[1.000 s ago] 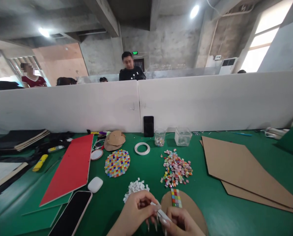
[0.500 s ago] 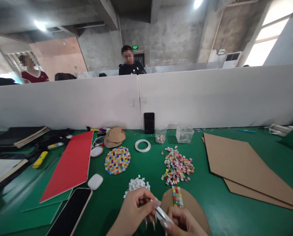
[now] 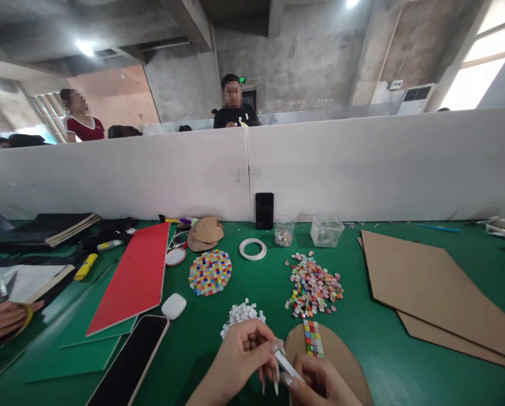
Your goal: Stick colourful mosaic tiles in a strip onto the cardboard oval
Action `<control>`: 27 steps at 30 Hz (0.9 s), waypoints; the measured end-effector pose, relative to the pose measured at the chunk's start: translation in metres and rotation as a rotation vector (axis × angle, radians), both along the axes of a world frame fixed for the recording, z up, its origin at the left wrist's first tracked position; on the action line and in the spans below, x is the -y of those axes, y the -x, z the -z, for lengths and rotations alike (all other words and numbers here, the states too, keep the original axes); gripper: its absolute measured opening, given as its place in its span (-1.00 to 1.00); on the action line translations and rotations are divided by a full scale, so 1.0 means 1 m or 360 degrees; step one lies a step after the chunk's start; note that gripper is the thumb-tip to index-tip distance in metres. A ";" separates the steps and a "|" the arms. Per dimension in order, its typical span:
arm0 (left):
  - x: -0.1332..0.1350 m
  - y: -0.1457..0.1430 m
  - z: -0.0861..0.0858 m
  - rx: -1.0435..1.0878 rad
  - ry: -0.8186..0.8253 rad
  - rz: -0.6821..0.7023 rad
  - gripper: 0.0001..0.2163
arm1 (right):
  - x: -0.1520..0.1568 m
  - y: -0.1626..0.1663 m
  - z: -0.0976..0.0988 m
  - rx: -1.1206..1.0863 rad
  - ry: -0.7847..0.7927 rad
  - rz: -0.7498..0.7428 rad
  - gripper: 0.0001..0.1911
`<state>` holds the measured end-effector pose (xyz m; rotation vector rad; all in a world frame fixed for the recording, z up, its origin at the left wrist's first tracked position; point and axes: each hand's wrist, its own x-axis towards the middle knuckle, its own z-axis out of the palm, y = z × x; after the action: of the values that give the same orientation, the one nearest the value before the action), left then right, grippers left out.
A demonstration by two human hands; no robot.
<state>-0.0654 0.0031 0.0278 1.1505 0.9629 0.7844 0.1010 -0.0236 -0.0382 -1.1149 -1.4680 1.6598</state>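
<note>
A narrow white strip stretches between my two hands at the bottom centre. One end is pinched between the thumb and fingers of my left hand; my right hand grips the other end. Beneath my right hand lies a round cardboard disc, partly covered by it, with a band of coloured mosaic tiles on its left part. Just behind my left hand is a heap of small white pieces. Farther back on the right spreads a pile of loose coloured tiles.
A tile-covered disc and a white ring-shaped roll lie behind. Cardboard sheets are at right; a red board and a phone at left. Another person's hand holds scissors at far left. A white partition stands behind.
The view has swung slightly left, shifting everything rightward. Another person's hand with scissors has appeared at far left. My hands keep their hold on the white strip.
</note>
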 end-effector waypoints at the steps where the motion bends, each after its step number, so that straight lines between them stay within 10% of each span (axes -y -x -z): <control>1: 0.000 0.000 0.000 0.0020 0.0023 0.0005 -0.64 | 0.000 0.000 0.001 0.0008 -0.0031 0.0010 -0.36; 27: 0.004 -0.007 0.002 0.0112 -0.0011 -0.0063 -0.56 | 0.001 -0.004 -0.002 0.0302 -0.0331 0.0004 -0.40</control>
<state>-0.0584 -0.0013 0.0261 1.1058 0.9273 0.8550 0.1047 -0.0248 -0.0362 -1.1811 -1.7144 1.3921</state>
